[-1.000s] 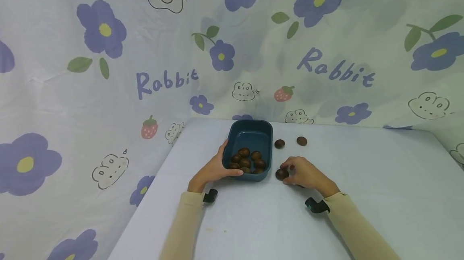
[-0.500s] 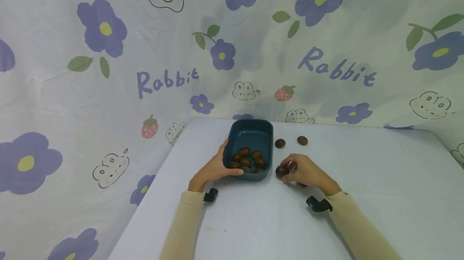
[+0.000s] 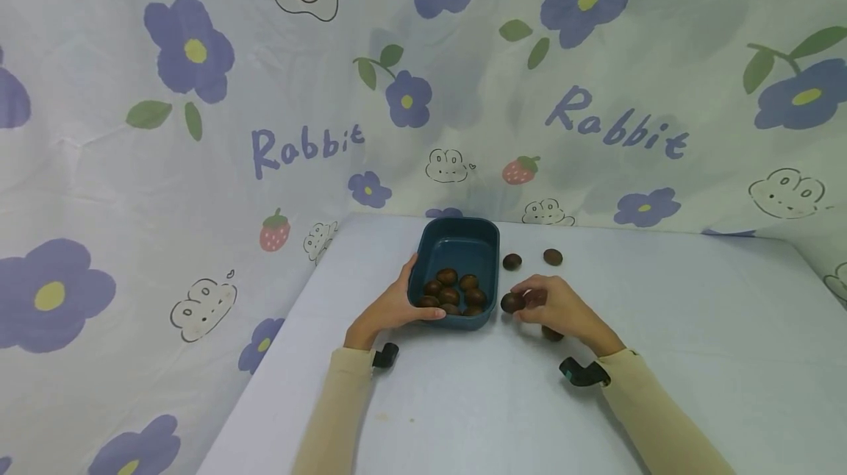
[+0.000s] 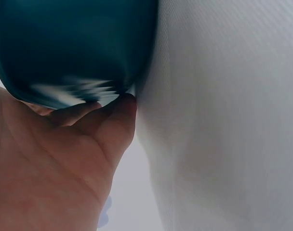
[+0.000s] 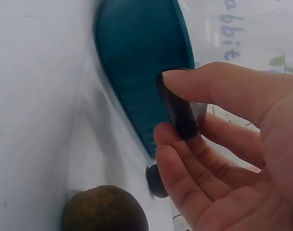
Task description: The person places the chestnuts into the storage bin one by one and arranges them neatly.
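My left hand holds a dark blue rectangular tub at its near left corner, thumb over the near rim. Several dark brown chestnuts lie in the near half of the tub. Just right of the tub, my right hand pinches one chestnut between thumb and fingers, raised off the table. Another chestnut lies on the table below that hand; it looms large in the right wrist view. In the left wrist view, my fingers press against the tub's outer wall.
Two loose chestnuts, one beside the tub and one farther right, lie on the white table. A patterned curtain hangs behind and along the left side. Each wrist carries a small black camera.
My right hand has lifted the chestnut off the table and moved it slightly forward, uncovering the chestnut beneath. My left hand and the tub have stayed in place.
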Demonstrator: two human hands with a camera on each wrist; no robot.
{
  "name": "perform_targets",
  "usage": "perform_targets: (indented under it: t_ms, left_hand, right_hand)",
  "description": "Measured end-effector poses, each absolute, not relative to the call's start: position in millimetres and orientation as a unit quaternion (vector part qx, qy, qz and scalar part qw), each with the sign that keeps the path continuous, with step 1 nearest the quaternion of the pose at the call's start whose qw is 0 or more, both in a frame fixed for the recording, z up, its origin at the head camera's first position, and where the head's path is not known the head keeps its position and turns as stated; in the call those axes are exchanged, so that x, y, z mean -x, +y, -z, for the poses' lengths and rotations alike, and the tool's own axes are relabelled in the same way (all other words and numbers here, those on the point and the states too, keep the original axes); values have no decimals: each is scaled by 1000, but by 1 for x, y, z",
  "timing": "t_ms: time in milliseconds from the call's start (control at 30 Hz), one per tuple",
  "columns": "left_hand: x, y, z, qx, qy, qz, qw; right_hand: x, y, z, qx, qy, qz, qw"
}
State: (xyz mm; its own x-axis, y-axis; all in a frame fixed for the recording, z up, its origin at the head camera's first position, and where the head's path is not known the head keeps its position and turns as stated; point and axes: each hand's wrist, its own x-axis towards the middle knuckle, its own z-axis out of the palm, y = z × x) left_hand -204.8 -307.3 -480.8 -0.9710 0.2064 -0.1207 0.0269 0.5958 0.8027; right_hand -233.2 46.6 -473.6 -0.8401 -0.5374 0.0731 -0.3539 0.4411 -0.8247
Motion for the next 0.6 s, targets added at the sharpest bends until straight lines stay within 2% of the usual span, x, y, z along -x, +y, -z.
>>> perform_targets:
  t_ms: [600]
  left_hand:
    - [204,-309,482,-66,884,-451,98]
  right_hand:
    - [229,38,462,191,818,538,66]
